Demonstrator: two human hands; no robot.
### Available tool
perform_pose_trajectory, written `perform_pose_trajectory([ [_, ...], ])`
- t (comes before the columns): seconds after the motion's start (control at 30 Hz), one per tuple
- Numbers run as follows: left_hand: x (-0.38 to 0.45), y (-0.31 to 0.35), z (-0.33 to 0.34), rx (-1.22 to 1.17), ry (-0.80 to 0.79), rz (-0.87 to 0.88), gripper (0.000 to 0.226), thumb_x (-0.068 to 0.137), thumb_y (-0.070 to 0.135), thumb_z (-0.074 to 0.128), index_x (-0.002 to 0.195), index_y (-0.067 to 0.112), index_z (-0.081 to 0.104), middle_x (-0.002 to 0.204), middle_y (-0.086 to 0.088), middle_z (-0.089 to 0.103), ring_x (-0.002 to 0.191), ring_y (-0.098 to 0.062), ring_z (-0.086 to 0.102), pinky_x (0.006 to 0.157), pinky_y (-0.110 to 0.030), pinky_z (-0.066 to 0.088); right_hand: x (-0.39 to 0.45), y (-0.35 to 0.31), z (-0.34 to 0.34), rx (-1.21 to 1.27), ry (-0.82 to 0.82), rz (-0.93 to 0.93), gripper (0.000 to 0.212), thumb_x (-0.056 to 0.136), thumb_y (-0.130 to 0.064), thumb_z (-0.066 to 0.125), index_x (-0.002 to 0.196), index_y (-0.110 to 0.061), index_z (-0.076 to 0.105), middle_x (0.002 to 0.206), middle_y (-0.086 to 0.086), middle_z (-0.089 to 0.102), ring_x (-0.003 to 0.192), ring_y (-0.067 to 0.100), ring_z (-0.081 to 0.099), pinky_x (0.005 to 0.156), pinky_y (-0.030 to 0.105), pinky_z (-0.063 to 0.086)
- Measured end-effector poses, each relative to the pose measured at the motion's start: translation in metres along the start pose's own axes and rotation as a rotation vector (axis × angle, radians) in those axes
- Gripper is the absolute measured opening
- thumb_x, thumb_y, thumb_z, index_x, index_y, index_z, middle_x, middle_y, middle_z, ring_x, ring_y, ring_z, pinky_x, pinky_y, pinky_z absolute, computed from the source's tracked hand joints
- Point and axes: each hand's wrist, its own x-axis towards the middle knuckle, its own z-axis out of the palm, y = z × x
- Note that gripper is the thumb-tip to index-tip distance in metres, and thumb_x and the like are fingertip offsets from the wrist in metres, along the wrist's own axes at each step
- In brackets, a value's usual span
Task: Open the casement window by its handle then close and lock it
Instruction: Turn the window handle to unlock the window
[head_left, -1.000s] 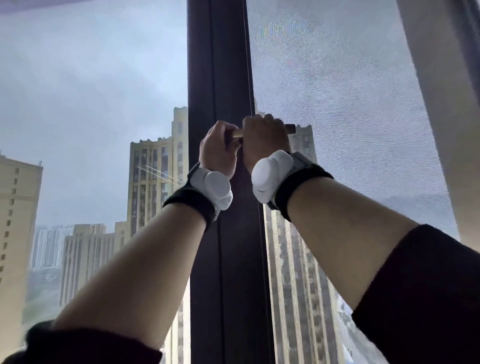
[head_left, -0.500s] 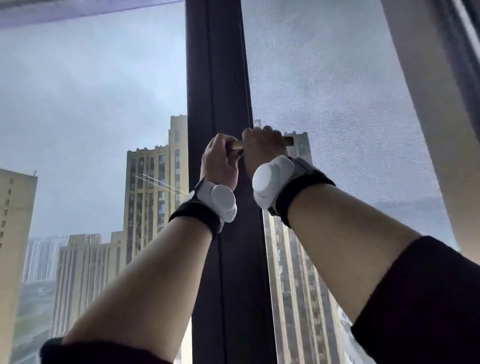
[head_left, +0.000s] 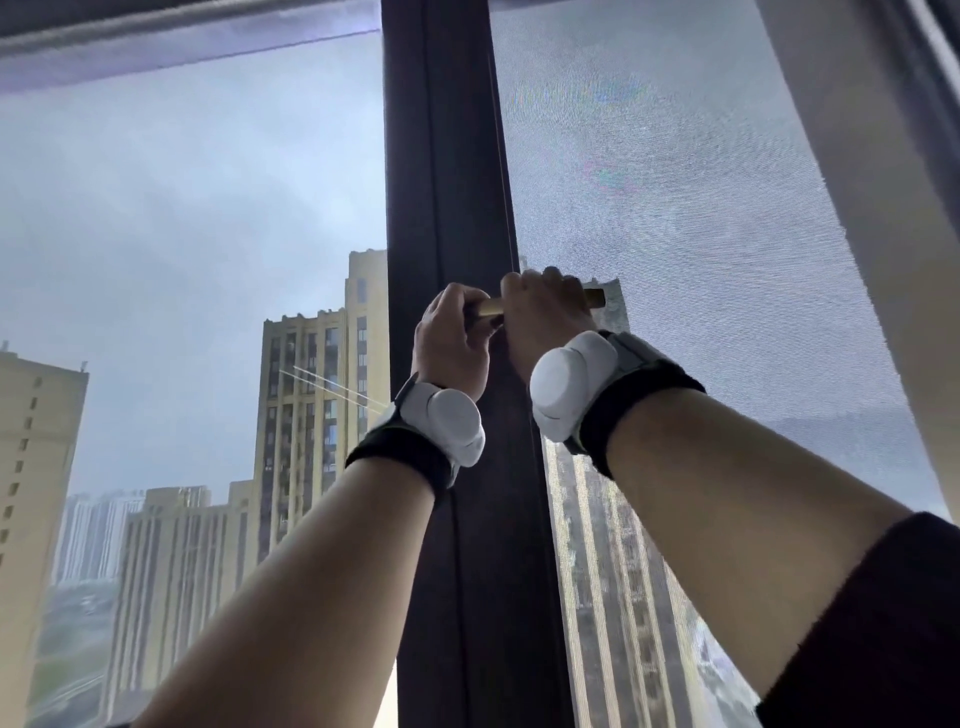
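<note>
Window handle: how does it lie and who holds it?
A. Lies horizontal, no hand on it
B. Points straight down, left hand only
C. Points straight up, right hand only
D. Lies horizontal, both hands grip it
D: the brass-coloured window handle lies horizontal, pointing right from the dark window frame, with the left hand and the right hand both curled round it.

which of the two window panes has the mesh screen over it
The right pane, beyond the handle: its view looks grainy and woven, while the left pane shows the towers sharply.
</note>
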Motion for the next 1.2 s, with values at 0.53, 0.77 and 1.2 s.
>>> perform_pose_trajectory([
  [0.53, 0.002, 0.01, -0.01, -0.021, -0.089, -0.049, 0.015, 0.08, -0.004, 0.054, 0.092, 0.003, 0.06, 0.092, -0.016, 0.066, 0.08, -0.02, 0.058, 0.066, -0.019, 0.046, -0.008, -0.011, -0.007, 0.054, -0.025, 0.111, 0.028, 0.094, -0.01, 0.032, 0.116, -0.004, 0.048, 0.122, 0.014, 0.059, 0.12, 0.032, 0.049, 0.098, 0.04, 0.036],
  [0.77, 0.001, 0.027, -0.016, -0.015, 0.029, 0.039, 0.013, 0.077, 0.003, 0.063, 0.09, 0.003, 0.061, 0.088, -0.008, 0.061, 0.079, -0.017, 0.053, 0.064, -0.007, 0.037, -0.012, 0.0, -0.042, -0.018, -0.051, 0.0, 0.03, 0.093, -0.007, 0.034, 0.122, -0.004, 0.042, 0.129, 0.015, 0.051, 0.125, 0.032, 0.043, 0.102, 0.041, 0.032],
  [1.2, -0.014, 0.054, -0.025, -0.112, 0.028, -0.027, 0.027, 0.079, 0.004, 0.062, 0.106, 0.008, 0.058, 0.104, -0.01, 0.063, 0.091, -0.02, 0.06, 0.081, -0.021, 0.047, -0.018, 0.003, -0.066, -0.024, -0.059, -0.031, 0.029, 0.092, -0.008, 0.036, 0.12, -0.005, 0.043, 0.127, 0.013, 0.053, 0.123, 0.031, 0.044, 0.1, 0.039, 0.034],
])
